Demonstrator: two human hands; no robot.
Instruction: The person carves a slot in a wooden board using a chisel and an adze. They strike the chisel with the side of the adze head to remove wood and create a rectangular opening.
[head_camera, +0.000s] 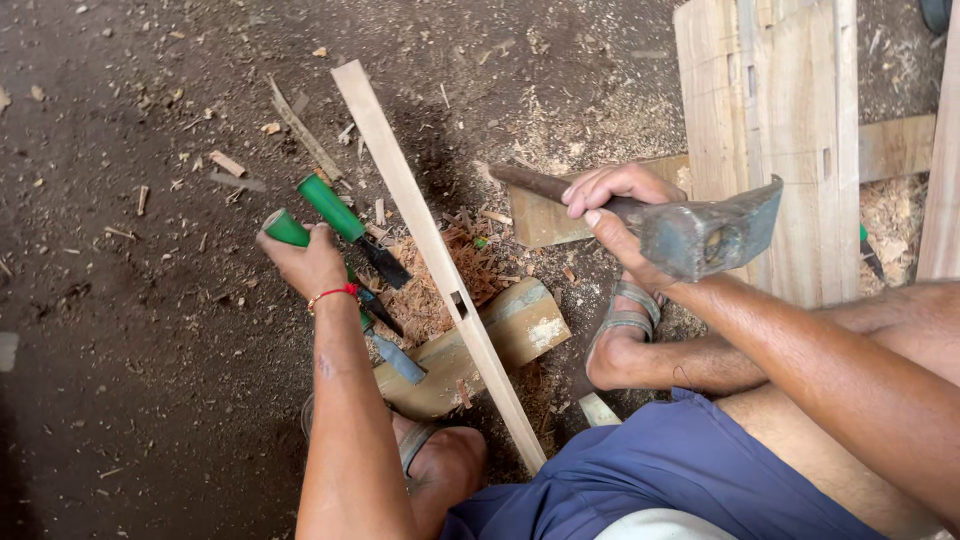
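Left hand (305, 262) grips a green-handled chisel (345, 300) angled toward the mortised wooden strip (440, 260) resting on a block (500, 335) — right hand (610, 205) clenches the hammer (690, 232) near its head, raised alongside.

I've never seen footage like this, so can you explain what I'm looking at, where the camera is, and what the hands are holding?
There is no machine here: a person is working with two bare hands, filmed from a camera on their head looking down. They sit on a dirt floor strewn with wood chips. The left hand grips a green-handled chisel; a second green-handled chisel lies on the ground just beside it. The right hand holds a hammer raised in the air. A long wooden strip with a small slot cut in it lies across a wooden block, between the person's sandalled feet. Wooden boards lie at upper right.
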